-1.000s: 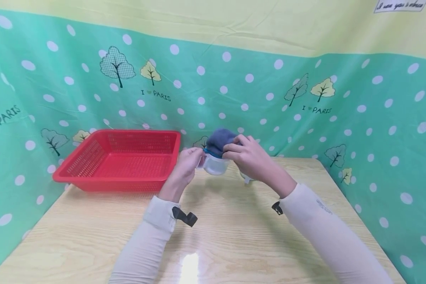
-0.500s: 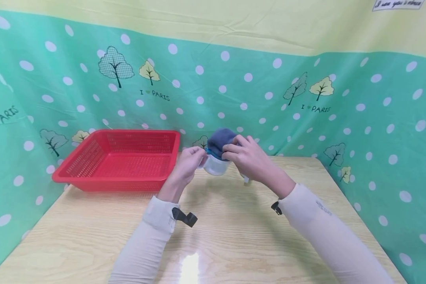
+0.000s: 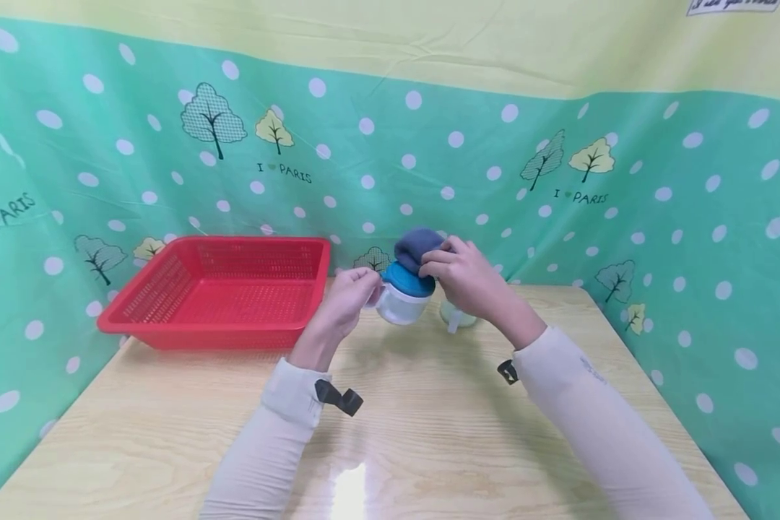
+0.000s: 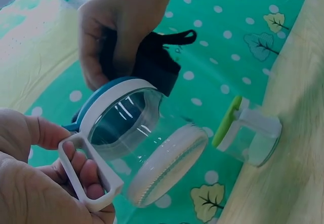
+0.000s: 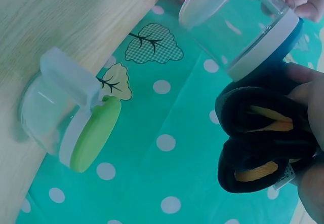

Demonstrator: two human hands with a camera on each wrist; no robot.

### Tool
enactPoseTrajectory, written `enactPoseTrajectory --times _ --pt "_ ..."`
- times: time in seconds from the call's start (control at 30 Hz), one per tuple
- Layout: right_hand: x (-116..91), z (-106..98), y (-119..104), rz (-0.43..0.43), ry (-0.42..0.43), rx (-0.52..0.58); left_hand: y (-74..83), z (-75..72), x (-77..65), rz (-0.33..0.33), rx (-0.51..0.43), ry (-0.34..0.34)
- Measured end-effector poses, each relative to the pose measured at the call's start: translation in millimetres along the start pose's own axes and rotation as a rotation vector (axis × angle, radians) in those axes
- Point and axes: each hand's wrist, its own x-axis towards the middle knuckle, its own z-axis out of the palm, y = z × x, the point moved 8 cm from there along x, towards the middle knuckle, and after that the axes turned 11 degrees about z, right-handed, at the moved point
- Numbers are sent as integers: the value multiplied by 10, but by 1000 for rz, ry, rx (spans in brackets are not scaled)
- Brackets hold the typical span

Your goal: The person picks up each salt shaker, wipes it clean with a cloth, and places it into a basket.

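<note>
Over the wooden table (image 3: pixel 429 419), right of the red basket (image 3: pixel 214 329) at frame left, the left hand (image 3: pixel 349 295) curls its thumb and fingers round a clear jar's (image 3: pixel 401 308) handle (image 4: pixel 104 198) at frame centre, while the right hand (image 3: pixel 466 278) pinches a folded dark-blue cloth (image 3: pixel 417 245) just above. The cloth has shifted up and rightward within the last half second, baring most of the blue lid (image 3: pixel 408 280), so I judge work there has reached the far edge. A green-lidded jar (image 3: pixel 458 316), right of centre, is partly hidden behind the right hand, whose fingertips I cannot fully make out, and the cloth's tag (image 5: pixel 284 177) is unreadable.
</note>
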Motion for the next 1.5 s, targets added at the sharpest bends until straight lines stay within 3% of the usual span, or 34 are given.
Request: enactPoseTrajectory --times 0.4,0.73,0.9,1.13,1.37,1.5 --pt "-181 -96 11 -18 50 62 -30 -111 15 -46 -11 61" --pt "-238 -212 -331 -148 135 53 -46 -174 29 -57 -34 154" --pt "-195 -204 -496 -186 166 6 -55 -174 34 -54 -46 165" --pt "-46 -186 -513 -138 217 -27 -26 -160 28 -40 -61 141" --pt "36 -95 -294 -33 207 -41 -17 -161 23 -48 -68 140" --pt "14 -62 -98 59 192 59 7 -165 27 -43 -84 138"
